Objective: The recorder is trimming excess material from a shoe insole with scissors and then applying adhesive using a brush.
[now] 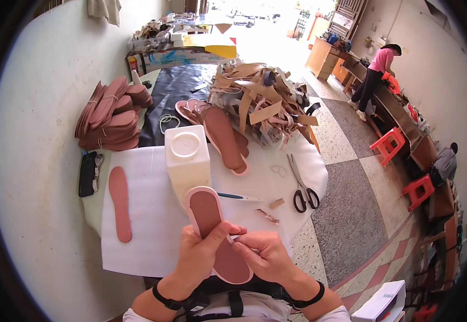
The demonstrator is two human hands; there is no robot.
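Note:
Close in front of me I hold a shoe sole with a brown middle and a pale pink rim, tilted with its far end up. My left hand grips it round the middle, thumb on its upper face. Fingers of my right hand pinch the right edge at mid-length; whether they hold a separate strip there I cannot tell. Just beyond the sole stands a white plastic container. A blue-handled brush lies beside it. On the left, a single brown insole lies on the white table cover.
Black-handled scissors lie right. Farther back are brown sandals, a heap of leather strips and bundled insoles. Off to the right, a person in pink stands at a bench, near red stools. Another person is farther right.

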